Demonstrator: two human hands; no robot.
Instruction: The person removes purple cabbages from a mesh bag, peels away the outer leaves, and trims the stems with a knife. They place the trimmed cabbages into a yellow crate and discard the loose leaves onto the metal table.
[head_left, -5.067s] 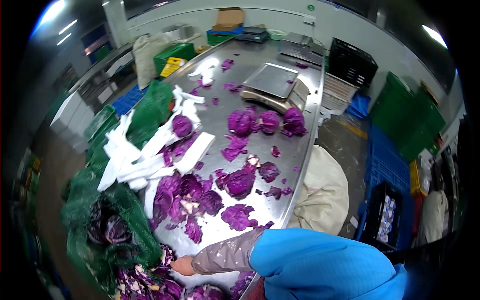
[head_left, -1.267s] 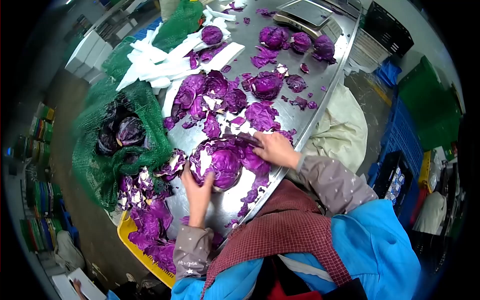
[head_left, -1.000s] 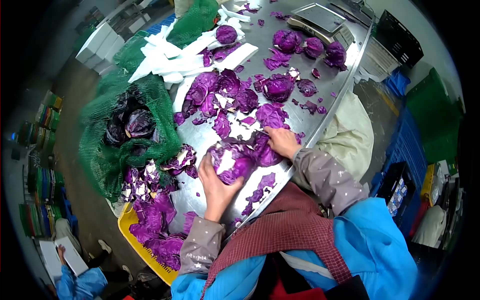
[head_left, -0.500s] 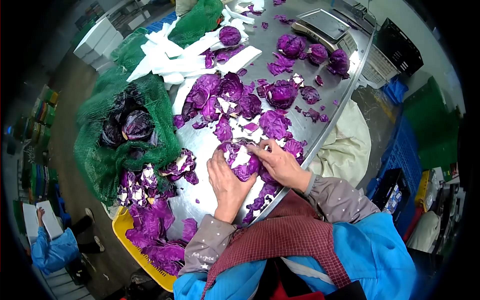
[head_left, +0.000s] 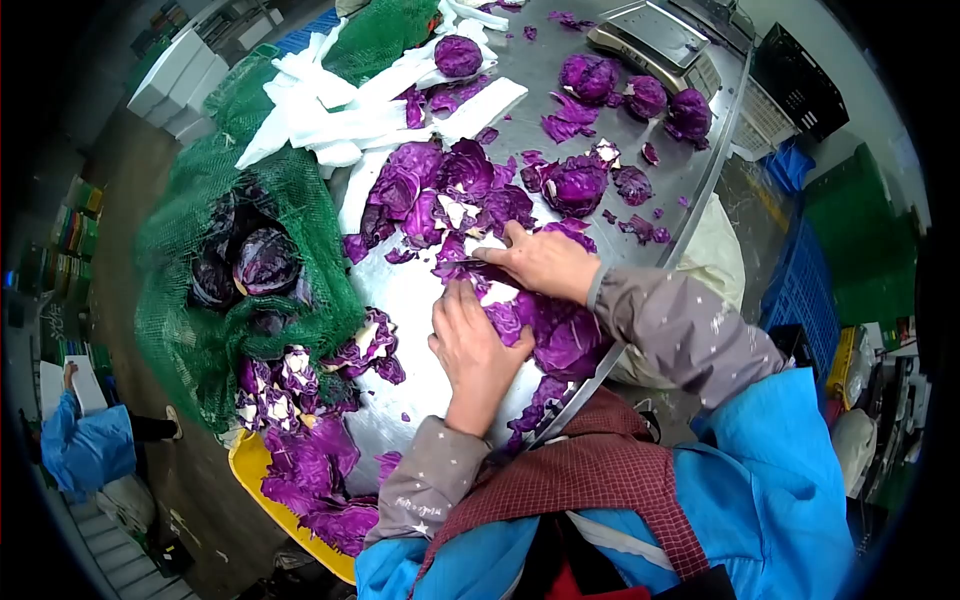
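My left hand (head_left: 474, 350) is wrapped against the near left side of a red cabbage (head_left: 503, 312) with a pale cut patch facing up. Just beyond it, my right hand (head_left: 550, 264) has its fingers bent together, the index finger reaching left over the leaves. A thin dark edge shows by its fingertips; what it holds, if anything, I cannot make out. Beneath the right forearm lie large loose purple leaves (head_left: 568, 340). A heap of cabbage leaves and pale-cored pieces (head_left: 440, 190) sits just past both hands on the metal table (head_left: 390, 430).
A green mesh sack (head_left: 170, 265) with dark cabbages (head_left: 266, 262) stands left. Below it, a yellow basket (head_left: 250, 465) holds leaves. White strips (head_left: 320, 120), trimmed cabbages (head_left: 577, 186) and a scale (head_left: 650, 40) are at the back. A person in blue (head_left: 88, 445) is far left.
My right hand has moved away from me and slightly left, off the cabbage's right side to its far side. My left hand has shifted slightly right, staying on the cabbage.
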